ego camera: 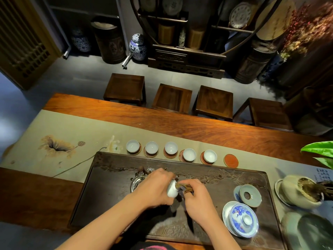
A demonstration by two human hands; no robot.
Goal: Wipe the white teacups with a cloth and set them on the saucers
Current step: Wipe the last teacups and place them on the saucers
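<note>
While the left hand (158,184) grips a glossy white cup (172,190) at centre frame, the right hand (196,197) pinches a dark cloth (187,189) into it; five round cups sit on saucers (231,160) above.

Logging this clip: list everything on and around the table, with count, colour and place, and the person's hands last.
teacups on saucers: five, white, in a row beyond the tray
empty saucer: one, red, right end of that row
held teacup: one, white, over the tray
cloth: one, brown, at the held teacup
tea tray: one, dark wood, centre
lidded bowl: one, blue and white, tray's right
strainer: one, pale blue, behind the lidded bowl
table runner: one, beige, under the tray
stools: four, dark wood, far side
left hand: grip on the held teacup
right hand: grip on the cloth
</note>
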